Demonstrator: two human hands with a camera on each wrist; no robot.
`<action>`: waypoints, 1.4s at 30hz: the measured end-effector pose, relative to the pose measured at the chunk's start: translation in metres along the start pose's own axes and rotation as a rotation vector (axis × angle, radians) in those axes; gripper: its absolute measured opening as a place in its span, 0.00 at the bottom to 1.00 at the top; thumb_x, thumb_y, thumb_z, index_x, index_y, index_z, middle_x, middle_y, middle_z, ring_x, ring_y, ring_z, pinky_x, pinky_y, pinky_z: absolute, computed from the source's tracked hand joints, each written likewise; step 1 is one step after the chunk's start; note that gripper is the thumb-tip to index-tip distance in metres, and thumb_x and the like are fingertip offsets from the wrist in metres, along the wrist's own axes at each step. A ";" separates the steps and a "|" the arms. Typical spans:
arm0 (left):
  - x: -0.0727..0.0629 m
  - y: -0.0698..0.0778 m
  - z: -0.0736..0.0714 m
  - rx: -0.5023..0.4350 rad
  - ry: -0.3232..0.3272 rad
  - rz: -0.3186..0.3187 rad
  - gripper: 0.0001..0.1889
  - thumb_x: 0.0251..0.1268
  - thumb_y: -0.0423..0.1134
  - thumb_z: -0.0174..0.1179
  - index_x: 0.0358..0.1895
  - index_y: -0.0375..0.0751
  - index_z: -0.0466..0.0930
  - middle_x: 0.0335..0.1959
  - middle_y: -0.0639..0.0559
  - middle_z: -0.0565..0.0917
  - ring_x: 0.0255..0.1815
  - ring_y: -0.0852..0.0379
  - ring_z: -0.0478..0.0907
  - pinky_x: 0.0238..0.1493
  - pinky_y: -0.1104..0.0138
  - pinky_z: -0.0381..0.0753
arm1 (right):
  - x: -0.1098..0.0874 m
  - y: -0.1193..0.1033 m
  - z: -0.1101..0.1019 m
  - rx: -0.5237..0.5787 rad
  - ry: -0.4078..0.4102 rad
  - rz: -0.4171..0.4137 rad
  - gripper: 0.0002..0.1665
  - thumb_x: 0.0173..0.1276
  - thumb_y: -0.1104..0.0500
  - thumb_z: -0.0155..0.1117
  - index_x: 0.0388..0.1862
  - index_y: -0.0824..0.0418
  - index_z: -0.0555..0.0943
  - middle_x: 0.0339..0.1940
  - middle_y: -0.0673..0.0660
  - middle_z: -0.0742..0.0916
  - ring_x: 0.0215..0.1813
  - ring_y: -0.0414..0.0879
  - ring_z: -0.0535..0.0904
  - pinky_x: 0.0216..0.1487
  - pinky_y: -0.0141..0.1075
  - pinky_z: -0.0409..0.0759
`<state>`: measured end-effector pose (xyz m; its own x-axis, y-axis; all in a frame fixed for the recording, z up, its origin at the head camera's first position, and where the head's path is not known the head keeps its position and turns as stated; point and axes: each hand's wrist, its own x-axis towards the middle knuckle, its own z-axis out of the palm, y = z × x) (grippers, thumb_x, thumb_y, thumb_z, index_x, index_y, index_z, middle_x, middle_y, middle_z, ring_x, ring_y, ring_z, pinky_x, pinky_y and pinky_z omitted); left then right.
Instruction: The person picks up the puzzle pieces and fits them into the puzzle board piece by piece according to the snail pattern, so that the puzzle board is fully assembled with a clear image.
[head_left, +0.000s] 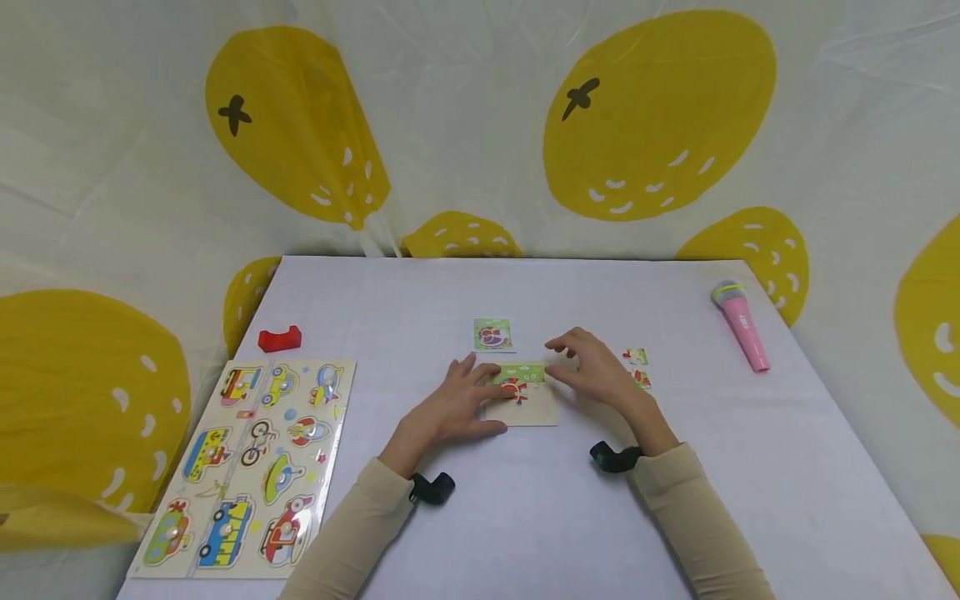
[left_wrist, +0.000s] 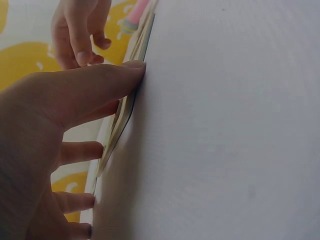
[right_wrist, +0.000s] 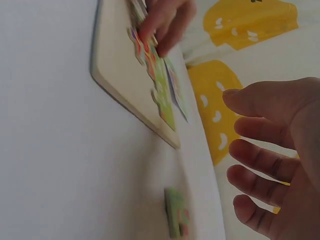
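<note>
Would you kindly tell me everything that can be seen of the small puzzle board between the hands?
The small puzzle board is a flat, pale, wood-like slab with rounded corners, lying on the white tabletop. Printed jigsaw pieces, green with some red, cover its far part; the near part is bare. The left hand has its thumb at the near-left edge and fingertips on the pieces; the right hand, holding nothing, is beside the far-right corner.
</note>
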<state>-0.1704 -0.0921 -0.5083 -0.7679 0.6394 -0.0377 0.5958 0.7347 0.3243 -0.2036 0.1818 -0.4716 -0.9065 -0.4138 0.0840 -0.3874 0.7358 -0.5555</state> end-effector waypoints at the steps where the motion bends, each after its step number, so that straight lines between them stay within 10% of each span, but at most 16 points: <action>1: 0.000 0.000 0.000 -0.002 -0.002 -0.001 0.29 0.63 0.63 0.62 0.68 0.66 0.75 0.74 0.50 0.67 0.80 0.30 0.51 0.75 0.34 0.52 | -0.001 0.002 -0.003 0.002 0.011 0.006 0.24 0.65 0.55 0.70 0.58 0.63 0.81 0.51 0.61 0.83 0.50 0.55 0.78 0.47 0.44 0.77; 12: -0.001 0.000 0.000 -0.039 0.028 0.019 0.28 0.62 0.60 0.64 0.65 0.62 0.77 0.72 0.47 0.69 0.80 0.40 0.56 0.74 0.32 0.53 | -0.007 0.035 -0.028 0.009 0.096 0.117 0.26 0.68 0.52 0.66 0.61 0.65 0.79 0.56 0.63 0.81 0.54 0.58 0.77 0.49 0.48 0.77; 42: 0.000 0.000 0.000 -0.054 0.026 0.012 0.28 0.62 0.60 0.65 0.66 0.64 0.77 0.72 0.49 0.68 0.80 0.45 0.57 0.74 0.32 0.51 | -0.026 0.098 -0.049 -0.001 -0.009 0.335 0.28 0.68 0.51 0.67 0.60 0.68 0.78 0.55 0.69 0.77 0.54 0.61 0.74 0.55 0.53 0.76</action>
<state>-0.1700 -0.0920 -0.5085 -0.7669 0.6417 -0.0094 0.5921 0.7131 0.3753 -0.2261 0.2907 -0.4872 -0.9819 -0.1539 -0.1103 -0.0686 0.8321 -0.5504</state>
